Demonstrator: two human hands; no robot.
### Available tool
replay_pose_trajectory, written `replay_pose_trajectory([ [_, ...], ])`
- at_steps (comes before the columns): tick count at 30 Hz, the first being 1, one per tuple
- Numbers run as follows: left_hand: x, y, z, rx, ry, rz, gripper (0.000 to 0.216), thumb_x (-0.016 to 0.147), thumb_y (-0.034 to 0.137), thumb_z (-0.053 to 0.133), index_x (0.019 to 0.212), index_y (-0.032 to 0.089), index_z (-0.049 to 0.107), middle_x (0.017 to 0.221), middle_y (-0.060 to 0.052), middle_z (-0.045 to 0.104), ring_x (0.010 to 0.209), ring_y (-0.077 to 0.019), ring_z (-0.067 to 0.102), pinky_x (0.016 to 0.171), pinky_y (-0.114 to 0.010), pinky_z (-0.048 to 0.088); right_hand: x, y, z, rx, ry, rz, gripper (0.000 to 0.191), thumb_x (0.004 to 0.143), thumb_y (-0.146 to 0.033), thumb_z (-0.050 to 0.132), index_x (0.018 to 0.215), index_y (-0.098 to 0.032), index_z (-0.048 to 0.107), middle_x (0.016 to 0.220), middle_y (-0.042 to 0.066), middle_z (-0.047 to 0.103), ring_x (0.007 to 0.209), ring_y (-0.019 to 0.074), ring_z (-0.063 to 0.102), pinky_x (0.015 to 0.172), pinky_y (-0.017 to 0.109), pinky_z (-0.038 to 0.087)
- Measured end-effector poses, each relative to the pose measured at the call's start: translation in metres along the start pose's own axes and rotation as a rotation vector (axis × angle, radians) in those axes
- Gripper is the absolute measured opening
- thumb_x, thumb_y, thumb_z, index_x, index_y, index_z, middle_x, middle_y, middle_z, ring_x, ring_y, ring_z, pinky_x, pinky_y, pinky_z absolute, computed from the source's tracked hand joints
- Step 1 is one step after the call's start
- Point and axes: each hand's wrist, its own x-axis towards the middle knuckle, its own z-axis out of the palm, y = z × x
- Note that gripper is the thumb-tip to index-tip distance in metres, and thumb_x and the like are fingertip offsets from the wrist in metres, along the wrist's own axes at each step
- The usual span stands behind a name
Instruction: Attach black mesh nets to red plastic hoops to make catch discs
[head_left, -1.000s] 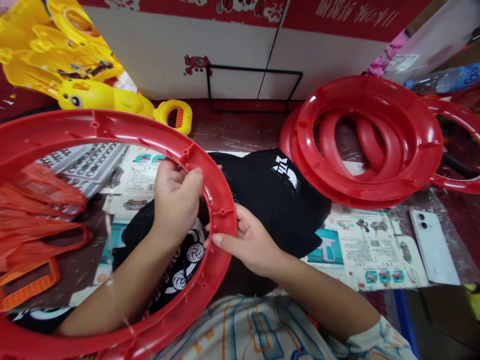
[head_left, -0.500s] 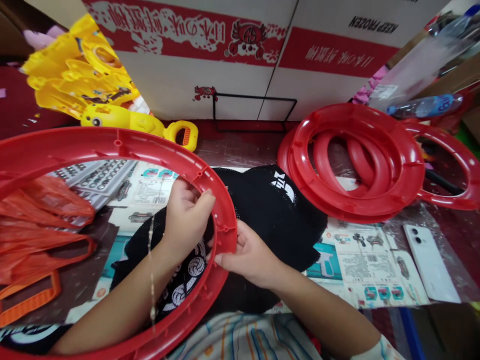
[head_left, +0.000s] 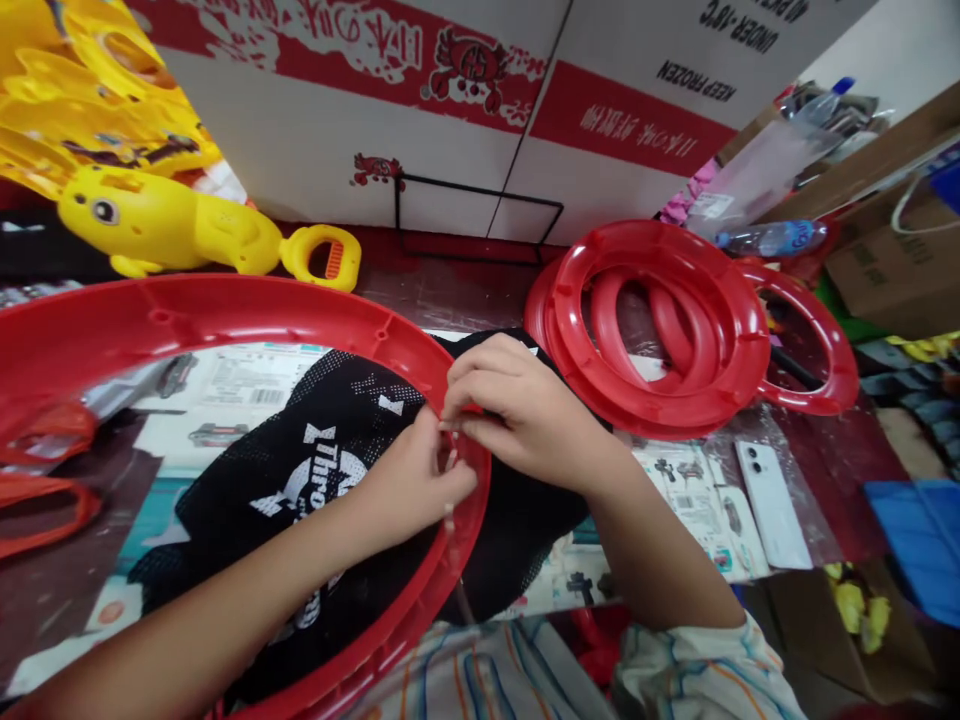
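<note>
A large red plastic ring fills the left and middle of the view, its ribbed side facing me. My left hand reaches through the opening to the ring's right inner edge, fingers closed and tips partly hidden. Over the same stretch of rim bends my right hand, thumb and fingers pinched on it, almost touching the left fingertips. Black mesh fabric with white print lies under the ring. A thin pale strand hangs before the ring, just below the left thumb.
Several red rings are stacked at right, beside a white phone and a plastic bottle. A yellow toy with a handle lies back left. Behind stand white cartons and a black wire frame.
My right hand has moved from the ring's outer side up over the rim to meet the left fingers. The view has shifted, and more of the printed mesh shows inside the ring.
</note>
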Motion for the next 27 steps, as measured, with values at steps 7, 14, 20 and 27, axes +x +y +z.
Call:
replay_pose_trajectory([
  [7,-0.002,-0.005,0.004,-0.097,-0.235,-0.071,0.033,0.073,0.021,0.058,0.104,0.021,0.043,0.076,0.005,0.051,0.063,-0.0146,0.054,0.054,-0.027,0.043,-0.01,0.028,0.004,0.12,0.02,0.006,0.016,0.08,-0.004,0.061,0.077,-0.02,0.06,0.078,-0.002,0.065,0.078,0.0136,0.06,0.079,0.032,0.046],
  [14,-0.004,-0.008,0.007,-0.091,-0.301,-0.154,0.031,0.078,0.024,0.055,0.106,0.024,0.042,0.078,0.003,0.054,0.065,-0.0161,0.057,0.054,-0.027,0.044,-0.029,0.035,0.033,0.259,0.272,0.146,0.015,0.076,-0.008,0.071,0.075,-0.02,0.062,0.078,-0.002,0.069,0.075,0.0139,0.064,0.075,0.033,0.05],
  [20,-0.006,-0.007,0.011,-0.12,-0.246,-0.173,0.042,0.076,0.022,0.056,0.115,0.023,0.042,0.083,0.001,0.059,0.069,-0.0174,0.06,0.057,-0.027,0.045,-0.034,0.031,0.033,0.194,0.268,0.136,0.017,0.077,-0.007,0.068,0.079,-0.023,0.062,0.083,-0.001,0.074,0.081,0.0153,0.061,0.08,0.036,0.049],
  [27,-0.003,0.009,0.005,-0.095,-0.259,-0.261,0.037,0.074,0.021,0.055,0.11,0.021,0.045,0.072,0.004,0.054,0.06,-0.0151,0.055,0.052,-0.026,0.041,-0.036,0.028,0.024,0.098,0.236,-0.015,0.018,0.076,-0.011,0.07,0.085,-0.023,0.061,0.083,0.0,0.072,0.078,0.015,0.065,0.077,0.035,0.053],
])
